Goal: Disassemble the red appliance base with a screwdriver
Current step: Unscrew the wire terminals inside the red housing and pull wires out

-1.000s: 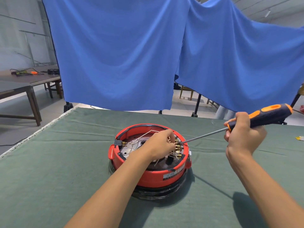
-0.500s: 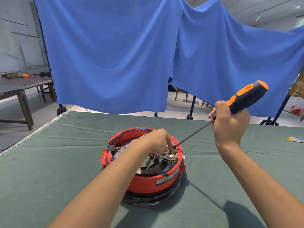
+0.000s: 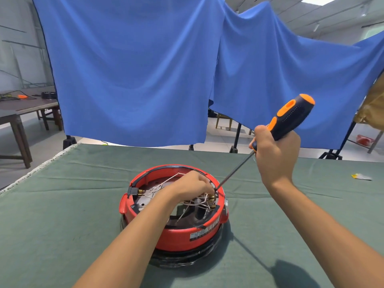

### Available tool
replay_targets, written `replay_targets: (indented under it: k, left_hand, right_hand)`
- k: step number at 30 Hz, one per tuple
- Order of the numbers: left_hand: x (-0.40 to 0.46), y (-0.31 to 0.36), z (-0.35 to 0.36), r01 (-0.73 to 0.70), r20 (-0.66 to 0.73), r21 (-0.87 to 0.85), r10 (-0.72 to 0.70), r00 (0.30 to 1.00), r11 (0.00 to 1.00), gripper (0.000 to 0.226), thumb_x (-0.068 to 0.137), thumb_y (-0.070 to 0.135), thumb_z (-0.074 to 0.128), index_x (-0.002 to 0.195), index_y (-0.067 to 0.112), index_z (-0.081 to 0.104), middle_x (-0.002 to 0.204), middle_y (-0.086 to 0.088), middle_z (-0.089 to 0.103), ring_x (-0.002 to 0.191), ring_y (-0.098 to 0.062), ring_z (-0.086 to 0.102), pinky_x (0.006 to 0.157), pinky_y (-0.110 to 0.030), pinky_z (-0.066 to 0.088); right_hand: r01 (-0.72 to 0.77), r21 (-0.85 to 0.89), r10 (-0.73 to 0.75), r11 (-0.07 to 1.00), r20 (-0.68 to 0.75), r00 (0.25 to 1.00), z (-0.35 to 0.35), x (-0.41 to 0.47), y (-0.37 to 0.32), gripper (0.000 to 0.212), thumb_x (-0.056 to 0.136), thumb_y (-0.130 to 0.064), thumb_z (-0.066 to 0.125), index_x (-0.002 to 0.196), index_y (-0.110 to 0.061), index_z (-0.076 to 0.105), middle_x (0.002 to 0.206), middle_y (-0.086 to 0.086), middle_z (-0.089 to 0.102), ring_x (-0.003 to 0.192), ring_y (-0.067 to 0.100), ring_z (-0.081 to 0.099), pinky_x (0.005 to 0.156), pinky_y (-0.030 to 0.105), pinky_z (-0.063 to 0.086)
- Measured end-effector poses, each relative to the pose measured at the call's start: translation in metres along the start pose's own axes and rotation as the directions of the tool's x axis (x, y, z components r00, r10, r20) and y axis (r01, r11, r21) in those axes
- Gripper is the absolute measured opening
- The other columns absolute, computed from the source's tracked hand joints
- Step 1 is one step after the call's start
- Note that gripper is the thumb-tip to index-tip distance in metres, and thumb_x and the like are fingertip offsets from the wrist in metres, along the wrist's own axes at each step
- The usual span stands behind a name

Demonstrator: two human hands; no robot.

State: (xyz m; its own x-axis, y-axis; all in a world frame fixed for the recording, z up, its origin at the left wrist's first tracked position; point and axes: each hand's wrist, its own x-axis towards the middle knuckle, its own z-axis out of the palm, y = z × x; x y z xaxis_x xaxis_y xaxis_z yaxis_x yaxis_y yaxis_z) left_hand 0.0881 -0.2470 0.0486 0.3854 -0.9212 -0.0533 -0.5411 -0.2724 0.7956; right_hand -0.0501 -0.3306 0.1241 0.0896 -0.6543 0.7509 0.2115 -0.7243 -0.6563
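Round red plastic appliance base (image 3: 178, 233) sits open side up, mid-table on the green cloth-covered table (image 3: 62, 225), well clear of every table edge, with bare cloth on all sides. Right hand (image 3: 274, 156) grips the black-and-orange-handled screwdriver (image 3: 288, 119); its steel shaft slants down-left, tip at the inner right rim. Left hand (image 3: 193, 183) reaches inside, fingers curled beside the brass terminals (image 3: 211, 199); what they hold cannot be told. Blue cloth backdrop (image 3: 133, 69) hangs behind the far edge.
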Motion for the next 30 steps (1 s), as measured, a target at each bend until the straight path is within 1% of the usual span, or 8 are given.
replay_targets:
  k: [4,6,9,13,17,22,25,30]
  left_hand:
    - [0.001,-0.003,0.002,-0.014,0.010,-0.010,0.014,1.000,1.000,0.018,0.086,0.017,0.066,0.068,0.017,0.064,0.059,0.011,0.056,0.058,-0.005,0.050,0.058,-0.021,0.039]
    - [-0.001,-0.004,0.002,-0.017,-0.001,-0.015,0.017,1.000,1.000,0.021,0.086,0.018,0.066,0.065,0.020,0.064,0.059,0.012,0.057,0.063,-0.008,0.053,0.063,-0.024,0.043]
    - [-0.001,-0.007,0.006,0.019,-0.060,0.078,-0.014,0.998,0.997,0.023,0.086,0.028,0.065,0.063,0.030,0.062,0.088,0.000,0.061,0.105,-0.023,0.048,0.094,-0.040,0.043]
    - [-0.001,-0.008,0.009,0.066,-0.110,0.123,-0.053,0.993,0.990,0.021,0.087,0.033,0.063,0.067,0.034,0.060,0.107,-0.009,0.049,0.130,-0.027,0.022,0.104,-0.044,0.029]
    - [0.002,-0.010,0.009,0.102,-0.077,-0.011,-0.103,0.992,0.995,0.023,0.084,0.025,0.066,0.062,0.029,0.064,0.112,-0.008,0.062,0.126,-0.031,0.038,0.106,-0.051,0.033]
    - [0.005,-0.006,0.011,0.110,-0.057,0.006,-0.109,0.992,0.994,0.031,0.081,0.021,0.061,0.052,0.030,0.064,0.113,-0.012,0.063,0.121,-0.034,0.043,0.104,-0.050,0.036]
    - [0.004,-0.005,0.011,0.096,-0.040,0.012,-0.095,0.995,0.995,0.040,0.082,0.021,0.059,0.047,0.039,0.063,0.117,-0.017,0.061,0.122,-0.038,0.044,0.104,-0.054,0.036]
    - [0.006,-0.013,0.009,0.077,-0.058,-0.042,-0.079,0.995,0.996,0.036,0.083,0.014,0.058,0.050,0.026,0.064,0.089,-0.006,0.065,0.116,-0.037,0.052,0.102,-0.051,0.039]
  right_hand:
    - [-0.011,-0.023,0.013,1.000,0.075,0.997,0.007,0.003,-0.007,0.030,0.071,-0.015,0.054,0.052,-0.016,0.031,0.044,-0.009,0.033,0.046,0.016,0.038,0.051,0.043,0.044]
    - [0.002,-0.037,0.002,0.999,0.093,0.996,0.011,0.003,-0.011,0.028,0.069,-0.017,0.053,0.055,-0.010,0.031,0.046,0.001,0.032,0.050,0.025,0.036,0.051,0.045,0.043]
    - [0.060,-0.072,-0.052,0.996,0.102,0.993,0.016,0.005,-0.019,0.034,0.067,-0.021,0.053,0.060,0.004,0.031,0.054,0.022,0.031,0.053,0.040,0.040,0.050,0.045,0.042]
    - [0.094,-0.094,-0.084,0.991,0.108,0.991,0.017,0.008,-0.022,0.035,0.067,-0.020,0.053,0.061,0.004,0.028,0.054,0.011,0.026,0.057,0.043,0.036,0.049,0.046,0.046]
    - [0.075,-0.081,-0.066,0.994,0.110,0.992,0.016,0.009,-0.020,0.033,0.067,-0.020,0.053,0.061,0.001,0.027,0.054,0.010,0.027,0.055,0.041,0.038,0.050,0.045,0.045]
    - [0.067,-0.095,-0.056,0.993,0.113,0.992,0.017,0.012,-0.020,0.030,0.067,-0.020,0.051,0.059,-0.004,0.028,0.051,0.004,0.030,0.052,0.039,0.041,0.046,0.042,0.043]
    - [0.055,-0.084,-0.045,0.995,0.122,0.992,0.020,0.011,-0.020,0.030,0.068,-0.019,0.052,0.057,-0.014,0.024,0.046,-0.010,0.024,0.049,0.024,0.034,0.047,0.044,0.043]
    - [0.039,-0.090,-0.026,0.995,0.134,0.991,0.025,0.007,-0.017,0.032,0.068,-0.019,0.052,0.057,-0.015,0.022,0.047,-0.011,0.022,0.054,0.023,0.030,0.050,0.049,0.043]
